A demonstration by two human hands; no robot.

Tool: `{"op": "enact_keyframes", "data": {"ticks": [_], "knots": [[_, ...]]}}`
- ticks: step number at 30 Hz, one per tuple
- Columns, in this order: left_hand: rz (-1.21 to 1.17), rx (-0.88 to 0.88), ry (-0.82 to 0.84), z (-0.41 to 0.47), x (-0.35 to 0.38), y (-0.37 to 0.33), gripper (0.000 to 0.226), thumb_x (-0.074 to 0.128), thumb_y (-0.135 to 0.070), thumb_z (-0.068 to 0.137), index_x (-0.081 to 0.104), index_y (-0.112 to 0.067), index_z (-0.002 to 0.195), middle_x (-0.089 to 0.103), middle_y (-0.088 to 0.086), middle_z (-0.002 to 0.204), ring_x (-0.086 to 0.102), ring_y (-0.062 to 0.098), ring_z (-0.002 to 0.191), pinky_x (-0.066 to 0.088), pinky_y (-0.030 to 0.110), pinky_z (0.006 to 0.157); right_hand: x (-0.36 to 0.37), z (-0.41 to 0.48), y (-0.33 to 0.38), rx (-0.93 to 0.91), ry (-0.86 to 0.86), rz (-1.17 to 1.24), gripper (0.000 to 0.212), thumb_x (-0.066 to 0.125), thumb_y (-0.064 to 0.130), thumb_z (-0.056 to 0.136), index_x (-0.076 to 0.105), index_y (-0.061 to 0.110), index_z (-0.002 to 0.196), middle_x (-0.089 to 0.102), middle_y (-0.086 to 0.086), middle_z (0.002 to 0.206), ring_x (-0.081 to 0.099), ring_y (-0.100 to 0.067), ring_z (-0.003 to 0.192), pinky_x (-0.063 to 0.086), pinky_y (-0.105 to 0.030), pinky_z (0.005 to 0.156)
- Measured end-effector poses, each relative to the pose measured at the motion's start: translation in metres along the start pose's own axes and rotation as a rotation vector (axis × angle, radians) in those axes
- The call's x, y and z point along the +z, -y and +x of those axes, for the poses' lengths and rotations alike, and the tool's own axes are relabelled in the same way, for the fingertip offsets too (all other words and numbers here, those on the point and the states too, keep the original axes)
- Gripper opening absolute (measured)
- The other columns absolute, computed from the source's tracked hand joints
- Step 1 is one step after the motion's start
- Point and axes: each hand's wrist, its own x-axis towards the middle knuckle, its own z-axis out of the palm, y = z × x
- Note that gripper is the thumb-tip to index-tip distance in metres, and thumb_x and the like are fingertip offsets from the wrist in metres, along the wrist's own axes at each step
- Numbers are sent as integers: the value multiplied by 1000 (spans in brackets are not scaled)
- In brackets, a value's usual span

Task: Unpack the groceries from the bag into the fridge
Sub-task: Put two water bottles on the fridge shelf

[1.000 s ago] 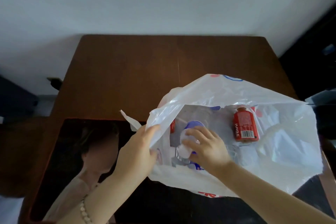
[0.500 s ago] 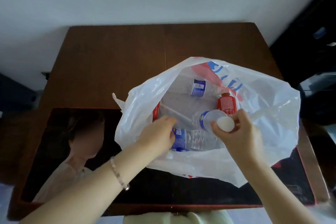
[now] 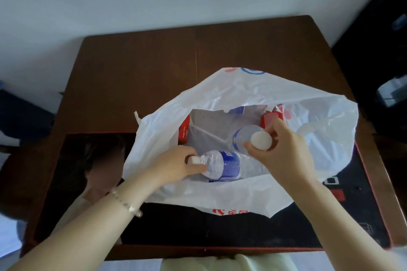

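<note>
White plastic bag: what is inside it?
A clear blue-labelled water bottle in the left hand, a second bottle in the right hand, red carton, red pack. Bag folds hide the rest.

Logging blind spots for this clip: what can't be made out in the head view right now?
Head view only:
- Red pack: right hand, holding the upright bottle, covers its near end; kind unclear.
- Blue-labelled item: bag fold hides all but a corner.
- Red carton: bag wall hides most; print too small.
- Lying bottle: left hand partly wraps its cap.
- Fridge: out of frame.
</note>
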Motion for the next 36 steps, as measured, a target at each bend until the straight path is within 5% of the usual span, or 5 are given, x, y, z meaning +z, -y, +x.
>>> {"op": "enact_keyframes", "data": {"ticks": [8,13,21,26,36], "knots": [[172,83,-511,-26,-10,-54,38,47,-57,86,50,-19,85,56,-7,82,56,13,73,47,23,64,-4,11,-2,39,-28,28,41,80,35,67,43,20,76,51,11,64,47,-2,57,29,-17,46],[360,135,-674,-6,-20,-69,39,51,-49,87,52,-10,82,57,3,75,53,26,59,20,23,44,-6,27,-1,71,10,-117,38,65,43,80,46,19,103,57,-1,81,49,-22,66,34,-25,54],[39,41,-459,21,-41,-76,48,53,-62,81,62,-21,105,67,-1,102,61,23,96,40,26,74,-4,47,9,186,54,-352,54,50,68,77,41,17,92,50,0,86,51,-25,77,37,-29,63],[-23,184,-552,12,-28,-61,46,55,-63,79,40,-24,59,46,-12,57,47,9,56,30,17,48,8,43,20,217,-115,-355,45,49,65,80,39,22,82,48,3,76,53,-26,70,34,-27,59],[107,859,-873,-17,-68,-63,41,52,-54,71,41,-18,54,55,-4,47,43,15,37,29,13,37,-23,-39,51,306,-383,-255,32,54,55,82,52,24,92,65,2,90,57,-15,77,50,-27,69]]}}
